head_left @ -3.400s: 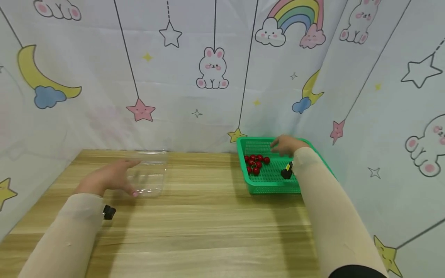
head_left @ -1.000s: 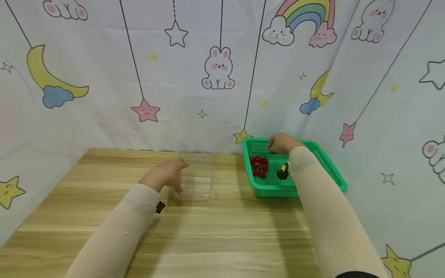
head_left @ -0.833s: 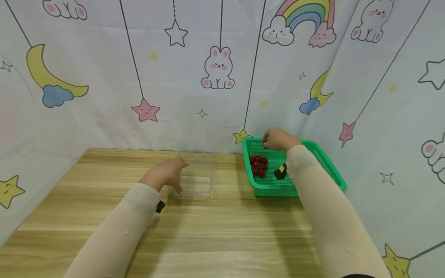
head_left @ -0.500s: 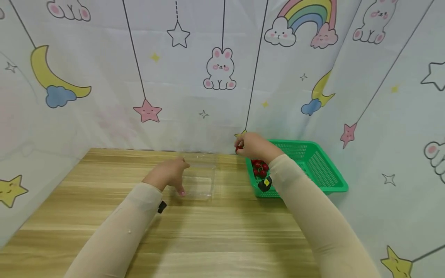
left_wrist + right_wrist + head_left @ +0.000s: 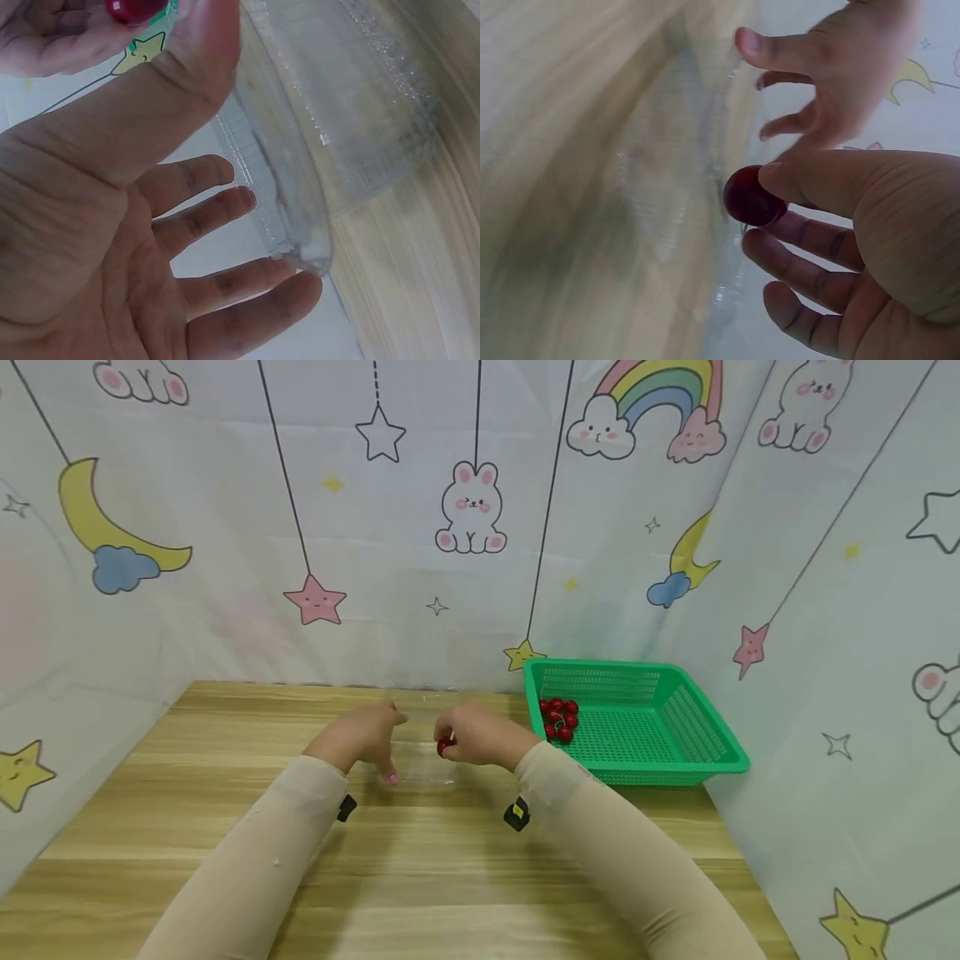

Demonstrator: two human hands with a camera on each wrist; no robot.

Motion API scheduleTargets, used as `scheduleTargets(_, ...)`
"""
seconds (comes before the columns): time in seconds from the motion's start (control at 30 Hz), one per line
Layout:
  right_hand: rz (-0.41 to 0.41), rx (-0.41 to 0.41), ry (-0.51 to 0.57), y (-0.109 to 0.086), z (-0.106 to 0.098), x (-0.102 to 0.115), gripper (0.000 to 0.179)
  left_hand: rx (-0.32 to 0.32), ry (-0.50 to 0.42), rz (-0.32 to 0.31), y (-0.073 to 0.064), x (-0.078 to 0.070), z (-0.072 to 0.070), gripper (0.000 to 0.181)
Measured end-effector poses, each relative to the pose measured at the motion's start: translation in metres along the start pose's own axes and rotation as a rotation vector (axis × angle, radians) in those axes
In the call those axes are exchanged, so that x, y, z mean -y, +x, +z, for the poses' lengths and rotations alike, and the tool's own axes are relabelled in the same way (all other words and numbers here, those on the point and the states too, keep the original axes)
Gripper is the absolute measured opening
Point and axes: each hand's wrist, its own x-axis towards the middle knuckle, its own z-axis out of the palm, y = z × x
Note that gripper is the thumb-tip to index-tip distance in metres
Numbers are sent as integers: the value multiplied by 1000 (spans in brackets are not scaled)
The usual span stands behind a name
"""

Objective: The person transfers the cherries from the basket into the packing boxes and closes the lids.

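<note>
Thumb and fingertips of my right hand (image 5: pixel 483 735) pinch a dark red cherry (image 5: pixel 751 196) with a bit of green stem, close over a clear plastic box (image 5: pixel 427 772). My left hand (image 5: pixel 356 739) is at the left end of that box, thumb and fingers spread apart. In the left wrist view, the fingertips (image 5: pixel 300 296) of that hand touch the edge of the transparent box. Several more cherries (image 5: pixel 557 714) are gathered at the left side of a green basket (image 5: pixel 645 771).
The green basket stands at the back right of the wooden table (image 5: pixel 420 877). Behind and to the right hangs a white cloth (image 5: pixel 405 652) printed with rabbits, stars and moons. Small black wrist cameras sit under both sleeves.
My right hand has come out of the basket with a cherry and moved left to the box. Earlier, the box and my left hand shifted right together; both have stayed put this last second.
</note>
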Motion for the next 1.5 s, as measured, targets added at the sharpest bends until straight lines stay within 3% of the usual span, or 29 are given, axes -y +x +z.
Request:
scheduleTargets(0.2, -23, 36, -68, 5, 18, 2, 12, 0, 14, 5, -2, -1, -2, 115)
scheduleTargets(0.57, 28, 89, -26, 6, 25, 9, 24, -3, 31, 11, -1, -2, -1, 115)
scheduleTargets(0.7, 34, 94, 43, 2, 13, 9, 30, -2, 31, 9, 0, -3, 0, 115)
scheduleTargets(0.87, 71, 71, 71, -10, -22, -1, 33, -3, 39, 6, -2, -3, -2, 115)
scheduleTargets(1.03, 180, 28, 99, -25, -60, -26, 36, -10, 43, 11, -3, -3, -1, 115)
scheduleTargets(1.2, 296, -12, 105, -37, -86, -67, 38, -23, 29, 14, -3, -3, 0, 114)
scheduleTargets(1.37, 370, -24, 103, -47, -97, -110, 40, -25, 38, 13, -2, -2, 2, 114)
scheduleTargets(1.5, 420, -25, 96, -52, -95, -141, 38, -23, 30, 8, -2, -1, 2, 115)
